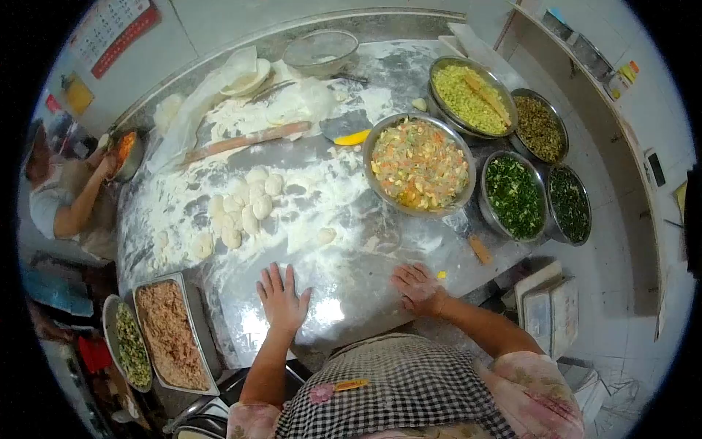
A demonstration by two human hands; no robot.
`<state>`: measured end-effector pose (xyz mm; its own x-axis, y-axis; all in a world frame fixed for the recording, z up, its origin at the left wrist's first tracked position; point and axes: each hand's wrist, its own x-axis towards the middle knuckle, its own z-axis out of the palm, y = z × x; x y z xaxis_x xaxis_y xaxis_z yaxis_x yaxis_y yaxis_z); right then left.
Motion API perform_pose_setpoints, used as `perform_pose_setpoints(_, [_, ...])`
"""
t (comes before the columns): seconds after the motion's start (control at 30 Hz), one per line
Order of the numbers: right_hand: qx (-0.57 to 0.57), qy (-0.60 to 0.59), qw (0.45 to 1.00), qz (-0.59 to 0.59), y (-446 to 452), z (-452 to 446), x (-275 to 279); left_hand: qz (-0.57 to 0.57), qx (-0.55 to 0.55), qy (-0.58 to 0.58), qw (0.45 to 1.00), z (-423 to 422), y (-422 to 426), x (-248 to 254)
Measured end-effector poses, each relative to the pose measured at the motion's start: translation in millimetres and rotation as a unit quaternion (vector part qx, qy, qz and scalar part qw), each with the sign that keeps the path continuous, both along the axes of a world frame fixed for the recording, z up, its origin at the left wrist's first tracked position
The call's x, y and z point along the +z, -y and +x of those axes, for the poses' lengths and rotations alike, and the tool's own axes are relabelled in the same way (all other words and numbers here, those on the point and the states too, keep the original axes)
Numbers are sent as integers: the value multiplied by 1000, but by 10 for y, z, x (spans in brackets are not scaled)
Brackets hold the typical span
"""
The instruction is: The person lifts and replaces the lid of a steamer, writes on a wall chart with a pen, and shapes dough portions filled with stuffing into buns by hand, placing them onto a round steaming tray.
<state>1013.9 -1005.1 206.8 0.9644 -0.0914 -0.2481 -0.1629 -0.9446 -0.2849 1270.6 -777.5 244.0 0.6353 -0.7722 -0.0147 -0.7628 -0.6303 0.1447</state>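
My left hand (283,298) lies flat on the metal worktop (351,293), fingers spread, with nothing in it. To the right, my right hand (419,288) rests on the same surface, fingers stretched out and a little flour on the back. Beyond my left hand, several pieces of dough (248,201) sit in a floury patch, and a single dough piece (327,235) lies apart from them. A rolling pin (248,141) lies farther back. Near my right hand is a scraper with a wooden handle (480,249).
Large bowls of mixed filling (423,164), chopped yellow-green vegetable (472,99) and chopped greens (515,197) stand at the right. A metal tray of minced meat (172,333) sits at the left front. At the far left, another person (73,197) holds a bowl of orange shreds (126,154).
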Motion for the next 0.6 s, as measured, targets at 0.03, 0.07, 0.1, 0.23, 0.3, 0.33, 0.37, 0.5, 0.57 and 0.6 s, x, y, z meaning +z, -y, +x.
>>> perform_pose_setpoints(0.03, [-6, 43, 999, -21, 47, -33, -74, 8, 26, -16, 1000, 30, -42, -22])
perform_pose_setpoints(0.07, [-19, 27, 999, 26, 56, -54, -161, 7, 31, -34, 999, 71, -71, -115])
perform_pose_setpoints(0.1, [-43, 12, 997, 67, 63, -42, -184, 1, 24, -57, 998, 113, -23, -241])
perform_pose_setpoints(0.23, [-31, 74, 997, -15, -44, -26, -36, -244, 72, -359, 898, 472, -361, -565])
perform_pose_setpoints(0.3, [-98, 63, 993, 26, -131, 8, -90, -408, 111, -468, 776, 562, -579, -771])
perform_pose_setpoints(0.33, [-126, 59, 989, 48, -144, 44, -98, -406, 139, -488, 760, 532, -565, -599])
perform_pose_setpoints(0.37, [-139, 86, 985, 56, -131, 94, -51, -401, 165, -506, 746, 525, -530, -330])
perform_pose_setpoints(0.5, [-209, 187, 959, 24, -198, 10, 223, -342, 154, -494, 785, 561, -507, 35])
perform_pose_setpoints(0.57, [-259, 207, 943, -39, -136, -149, 467, -289, 141, -330, 888, 398, -318, 375])
perform_pose_setpoints(0.6, [-288, 201, 933, -77, -32, -275, 613, -314, 128, -297, 893, 303, -220, 440])
